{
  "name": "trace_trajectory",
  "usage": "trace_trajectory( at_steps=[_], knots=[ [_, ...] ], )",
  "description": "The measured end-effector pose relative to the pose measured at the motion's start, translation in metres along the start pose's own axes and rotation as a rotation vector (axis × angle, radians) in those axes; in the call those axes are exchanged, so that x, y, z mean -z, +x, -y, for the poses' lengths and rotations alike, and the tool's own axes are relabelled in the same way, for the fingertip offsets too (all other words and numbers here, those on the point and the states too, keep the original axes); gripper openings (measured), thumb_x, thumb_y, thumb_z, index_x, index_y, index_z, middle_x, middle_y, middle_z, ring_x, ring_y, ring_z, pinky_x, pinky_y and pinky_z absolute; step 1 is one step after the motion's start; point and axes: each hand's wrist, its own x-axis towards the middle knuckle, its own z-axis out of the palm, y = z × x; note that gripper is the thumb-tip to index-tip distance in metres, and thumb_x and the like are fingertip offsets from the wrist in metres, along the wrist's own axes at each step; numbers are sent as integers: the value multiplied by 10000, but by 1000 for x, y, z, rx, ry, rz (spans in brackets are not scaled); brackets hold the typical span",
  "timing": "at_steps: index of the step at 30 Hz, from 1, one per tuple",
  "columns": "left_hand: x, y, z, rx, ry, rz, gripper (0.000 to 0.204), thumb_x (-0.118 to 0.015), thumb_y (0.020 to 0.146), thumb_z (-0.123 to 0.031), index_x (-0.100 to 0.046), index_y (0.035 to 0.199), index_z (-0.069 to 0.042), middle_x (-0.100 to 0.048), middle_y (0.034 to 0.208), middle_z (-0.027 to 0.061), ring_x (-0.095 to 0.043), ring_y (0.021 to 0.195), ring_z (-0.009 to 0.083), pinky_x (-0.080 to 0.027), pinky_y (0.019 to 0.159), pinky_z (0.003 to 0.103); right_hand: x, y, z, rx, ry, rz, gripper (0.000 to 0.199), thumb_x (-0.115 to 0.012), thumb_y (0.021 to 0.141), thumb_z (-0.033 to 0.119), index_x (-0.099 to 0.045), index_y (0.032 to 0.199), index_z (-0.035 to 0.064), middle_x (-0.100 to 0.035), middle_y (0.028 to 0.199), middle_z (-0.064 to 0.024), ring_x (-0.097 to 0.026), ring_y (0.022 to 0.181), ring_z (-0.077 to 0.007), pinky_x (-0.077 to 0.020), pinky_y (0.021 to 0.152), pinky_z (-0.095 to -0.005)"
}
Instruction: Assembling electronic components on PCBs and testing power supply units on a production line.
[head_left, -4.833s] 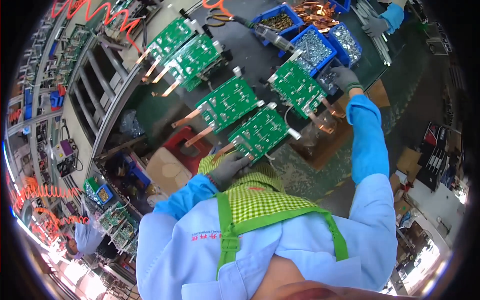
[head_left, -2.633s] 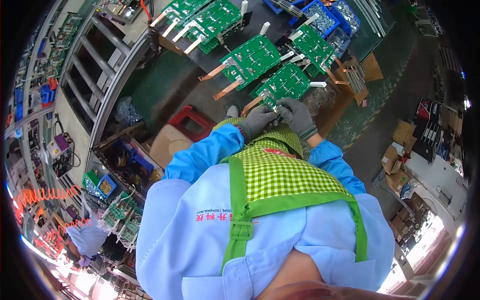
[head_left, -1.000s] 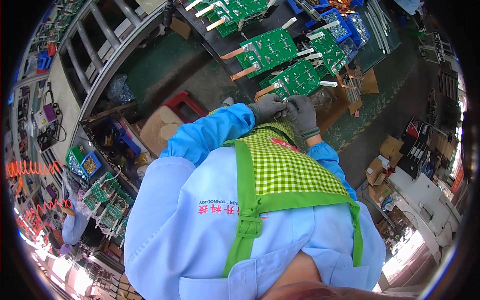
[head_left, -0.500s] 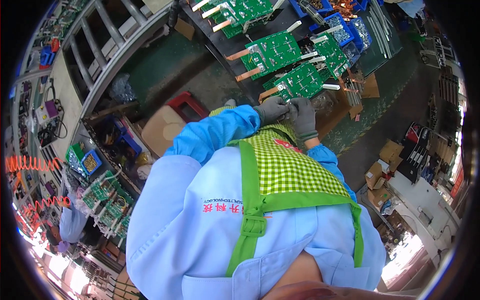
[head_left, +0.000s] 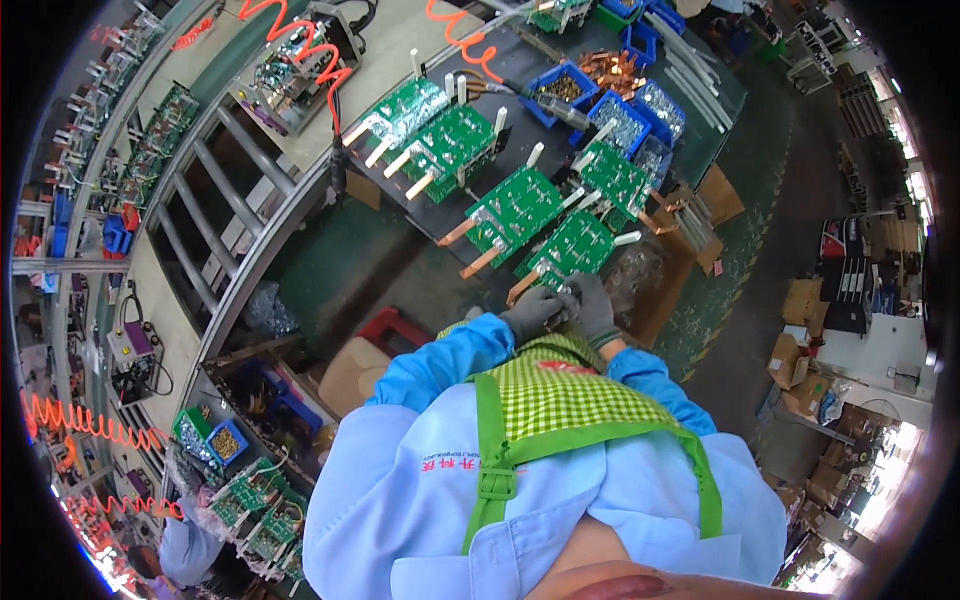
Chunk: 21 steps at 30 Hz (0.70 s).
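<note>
My left hand [head_left: 530, 312] and my right hand [head_left: 596, 304], both in grey gloves, meet fingertip to fingertip at the near corner of the closest green circuit board [head_left: 575, 245]. Their fingers are curled over something small and pale; what it is stays hidden. The board has copper tabs and white posts and lies on a dark bench [head_left: 420, 215]. Several more boards of the same kind lie beyond it, among them one to the left [head_left: 515, 205] and one behind [head_left: 615, 180]. My blue sleeves and green checked apron fill the lower picture.
Blue bins of small metal parts [head_left: 622, 120] and a heap of copper pieces [head_left: 610, 70] stand at the bench's far side. An open cardboard box [head_left: 685, 250] sits right of the boards. A red crate [head_left: 400, 325] is below the bench. Another person [head_left: 190, 550] handles boards at lower left.
Earlier my right hand reached out toward the bins at the right; it came back to join my left at the nearest board. Over the last second both stay together there.
</note>
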Motion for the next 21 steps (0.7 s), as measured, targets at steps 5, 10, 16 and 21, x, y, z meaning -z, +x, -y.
trace_trajectory(
  at_steps=[5,10,16,21],
  knots=[
    [3,8,12,0,-125,-9,169,-553,868,-60,-599,956,76,-644,808,123,-607,669,157,-479,579,266,8,1,-2,81,-42,17,174,-708,795,188,-654,922,82,-582,955,-123,-583,921,-302,-500,783,-392],
    [-1,9,18,0,-251,-33,167,-541,874,-34,-586,989,78,-657,854,140,-624,699,171,-496,589,271,12,2,2,93,-52,18,172,-711,791,190,-635,889,70,-569,931,-119,-579,848,-308,-497,730,-388],
    [-3,11,20,-20,-235,-79,146,-564,889,-45,-586,994,54,-652,850,126,-631,724,166,-504,609,264,11,-3,13,47,-71,-105,236,-717,793,231,-597,863,40,-538,936,-146,-576,835,-325,-496,715,-400],
    [-6,10,22,13,-323,-108,171,-590,884,-63,-573,1006,55,-632,866,120,-628,705,175,-516,617,272,12,-7,17,59,-107,-49,261,-717,810,252,-644,921,27,-570,1053,-179,-599,946,-330,-506,781,-395]
  ],
)
